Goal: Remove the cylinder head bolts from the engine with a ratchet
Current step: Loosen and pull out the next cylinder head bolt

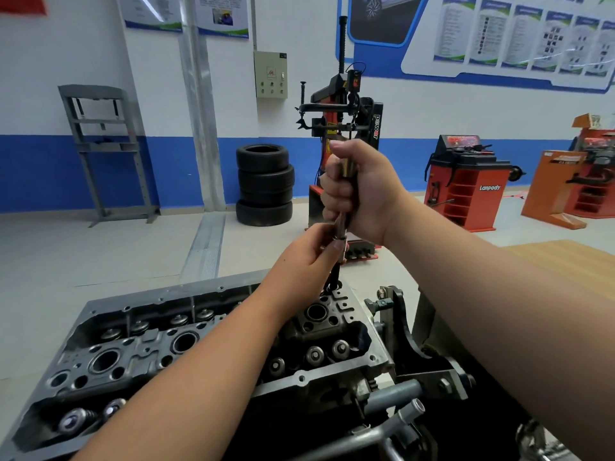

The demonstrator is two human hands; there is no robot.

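1. Fingers (327, 251) of the left hand (307, 252) are pinched together around the lower part of the tool shaft, right where a small ring sits on it. Looks like that hand is just steadying things so the tool stays lined up straight over the hole.
2. Right above them, the right hand (361, 188) is wrapped in a full fist around the ratchet (342, 207), thumb on top. It's held upright like a screwdriver, brass-coloured handle poking out between thumb and fingers. My guess is they're spinning or lifting a bolt that's already loose, not cranking hard.
3. Directly below the left fingers, the dark extension (336, 276) drops into a bolt hole at the far right end of the cylinder head (149, 354). Can't actually see the bolt itself, it's hidden by the tool and the hand.
4. Rest of the head stretches away to the lower left of the fingers, valve springs and open bores showing. It sits on an engine stand (429, 367), off to the lower right.
5. Way behind the fingers: a stack of tyres (265, 184), a tyre changer (346, 104) and a red wheel balancer (466, 181).
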